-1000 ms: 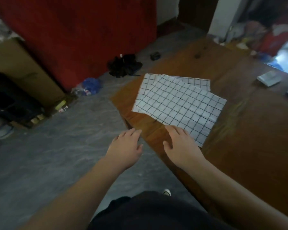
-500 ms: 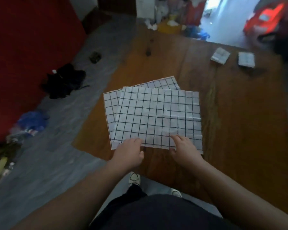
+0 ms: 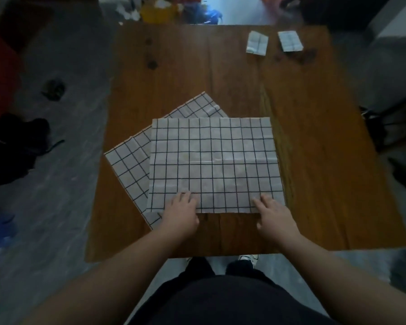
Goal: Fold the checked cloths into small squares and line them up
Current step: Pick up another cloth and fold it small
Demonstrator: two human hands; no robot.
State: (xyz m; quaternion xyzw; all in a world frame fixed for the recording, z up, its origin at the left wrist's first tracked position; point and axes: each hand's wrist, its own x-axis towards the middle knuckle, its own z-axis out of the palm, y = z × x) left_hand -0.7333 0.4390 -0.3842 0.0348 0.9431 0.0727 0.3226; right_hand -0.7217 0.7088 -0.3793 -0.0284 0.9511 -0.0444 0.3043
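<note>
Top cloth (image 3: 213,163) turned since 1 s ago: edges now square w/ counter (image 3: 314,137) front, lower cloth (image 3: 131,165) fanning out further at L. Left hand (image 3: 179,216), off the cloth before, now has fingers on its near edge. Right hand (image 3: 273,218) slid out to near-R corner; hands wider apart.

The lower cloth (image 3: 131,165) lies mostly hidden under the top cloth (image 3: 213,160) — only its left and far corners show. The left hand (image 3: 181,214) and the right hand (image 3: 274,214) cover the top cloth's near edge, so pressing or pinching cannot be told. Far beyond it, rightward, a folded square (image 3: 257,42) and a second square (image 3: 290,41) are too small to show their folds. Left of it, a dark heap (image 3: 17,146) is only a blur.
</note>
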